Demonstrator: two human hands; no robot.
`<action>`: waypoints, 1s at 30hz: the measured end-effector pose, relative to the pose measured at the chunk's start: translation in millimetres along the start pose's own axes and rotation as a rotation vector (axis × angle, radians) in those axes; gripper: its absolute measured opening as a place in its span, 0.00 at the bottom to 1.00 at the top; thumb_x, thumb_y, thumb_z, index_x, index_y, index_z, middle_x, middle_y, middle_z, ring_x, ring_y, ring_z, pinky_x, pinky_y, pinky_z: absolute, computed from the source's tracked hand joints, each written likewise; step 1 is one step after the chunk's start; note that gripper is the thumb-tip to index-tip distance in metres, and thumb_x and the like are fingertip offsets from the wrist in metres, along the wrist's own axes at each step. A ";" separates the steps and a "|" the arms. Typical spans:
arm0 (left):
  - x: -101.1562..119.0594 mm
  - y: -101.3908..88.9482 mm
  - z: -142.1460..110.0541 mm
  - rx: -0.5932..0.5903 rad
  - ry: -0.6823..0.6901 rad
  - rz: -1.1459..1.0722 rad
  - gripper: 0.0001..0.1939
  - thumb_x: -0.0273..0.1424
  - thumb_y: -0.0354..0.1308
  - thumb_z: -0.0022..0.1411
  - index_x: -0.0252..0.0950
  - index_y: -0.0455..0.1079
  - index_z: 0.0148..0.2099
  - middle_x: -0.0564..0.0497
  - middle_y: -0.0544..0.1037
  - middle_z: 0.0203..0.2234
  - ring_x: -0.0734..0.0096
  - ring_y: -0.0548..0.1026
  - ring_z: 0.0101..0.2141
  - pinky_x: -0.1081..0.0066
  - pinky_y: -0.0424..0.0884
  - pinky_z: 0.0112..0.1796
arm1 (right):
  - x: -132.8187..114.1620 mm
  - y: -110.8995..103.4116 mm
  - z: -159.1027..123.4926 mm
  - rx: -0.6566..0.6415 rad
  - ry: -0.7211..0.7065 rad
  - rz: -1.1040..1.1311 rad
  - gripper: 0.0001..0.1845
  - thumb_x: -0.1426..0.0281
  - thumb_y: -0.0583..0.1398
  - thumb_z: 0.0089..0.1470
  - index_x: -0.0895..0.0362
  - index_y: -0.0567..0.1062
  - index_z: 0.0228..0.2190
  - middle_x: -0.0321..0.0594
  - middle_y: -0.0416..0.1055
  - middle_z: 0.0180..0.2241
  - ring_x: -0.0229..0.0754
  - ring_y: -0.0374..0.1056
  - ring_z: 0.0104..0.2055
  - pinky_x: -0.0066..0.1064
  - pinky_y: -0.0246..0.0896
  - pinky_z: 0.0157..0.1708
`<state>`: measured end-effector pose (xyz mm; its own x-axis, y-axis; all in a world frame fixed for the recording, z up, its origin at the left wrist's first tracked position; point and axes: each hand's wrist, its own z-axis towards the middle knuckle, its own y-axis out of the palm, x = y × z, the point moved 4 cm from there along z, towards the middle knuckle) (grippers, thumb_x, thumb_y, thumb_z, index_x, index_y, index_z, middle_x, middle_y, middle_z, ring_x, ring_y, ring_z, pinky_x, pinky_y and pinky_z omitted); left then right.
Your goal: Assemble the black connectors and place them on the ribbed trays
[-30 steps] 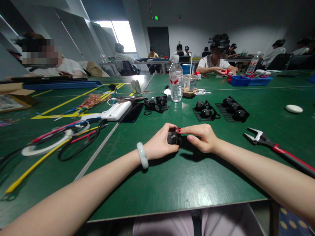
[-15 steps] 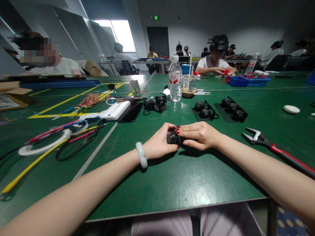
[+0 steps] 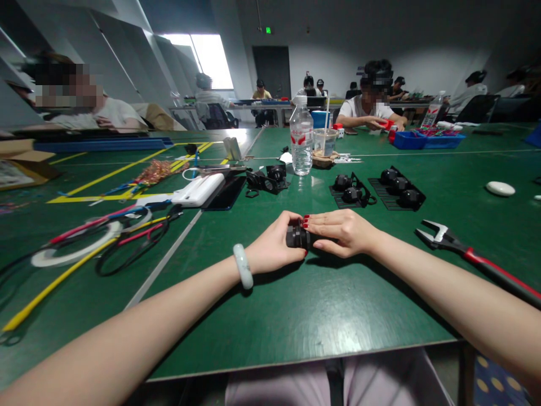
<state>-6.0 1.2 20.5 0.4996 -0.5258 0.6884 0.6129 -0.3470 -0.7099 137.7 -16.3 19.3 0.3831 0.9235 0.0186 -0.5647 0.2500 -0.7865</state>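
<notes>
Above the near part of the green tabletop [image 3: 270, 316], the left hand [image 3: 274, 243] has its fingers curled partly closed around a black fitting [image 3: 297, 237]. The right hand's [image 3: 347, 234] fingers, slightly bent and close together, touch the fitting's right side. An adjustable wrench [image 3: 469, 254] lies to the right; farther back, a water bottle [image 3: 301, 138] stands upright near more black parts [image 3: 269, 179].

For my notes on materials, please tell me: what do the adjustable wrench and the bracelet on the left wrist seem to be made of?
Adjustable wrench: bare metal jaws, silvery and shiny; the red-and-black handle looks like plastic or rubber sleeving.

Bracelet: probably polished stone, perhaps jade, given its mottled pale green, though glass is possible.
</notes>
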 end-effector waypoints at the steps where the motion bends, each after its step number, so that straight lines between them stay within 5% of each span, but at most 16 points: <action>1: 0.1 0.0 0.0 0.000 0.005 0.001 0.24 0.27 0.55 0.43 0.34 0.55 0.45 0.49 0.66 0.38 0.67 0.66 0.38 0.67 0.64 0.39 | -0.3 0.0 -0.3 0.008 -0.004 -0.009 0.18 0.66 0.52 0.50 0.62 0.68 0.41 0.47 0.67 0.42 0.40 0.62 0.47 0.34 0.60 0.47; 18: -2.2 -0.5 1.1 -0.015 0.002 0.003 0.25 0.28 0.55 0.42 0.34 0.55 0.45 0.49 0.65 0.38 0.67 0.66 0.38 0.65 0.63 0.41 | -21.7 -9.9 1.6 0.051 -0.188 -0.143 0.19 0.63 0.53 0.48 0.64 0.69 0.38 0.47 0.70 0.38 0.42 0.64 0.44 0.33 0.63 0.44; 30: -0.4 -1.0 1.3 -0.003 0.010 0.010 0.24 0.28 0.55 0.41 0.34 0.55 0.44 0.50 0.66 0.37 0.67 0.66 0.38 0.65 0.63 0.41 | -19.1 -8.3 2.0 0.025 -0.145 -0.137 0.19 0.63 0.53 0.49 0.64 0.69 0.38 0.47 0.69 0.39 0.42 0.64 0.45 0.34 0.63 0.45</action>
<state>-6.1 2.8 21.1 0.4993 -0.5372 0.6798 0.6060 -0.3443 -0.7171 133.7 -35.4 26.8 0.3493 0.9122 0.2142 -0.5336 0.3815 -0.7548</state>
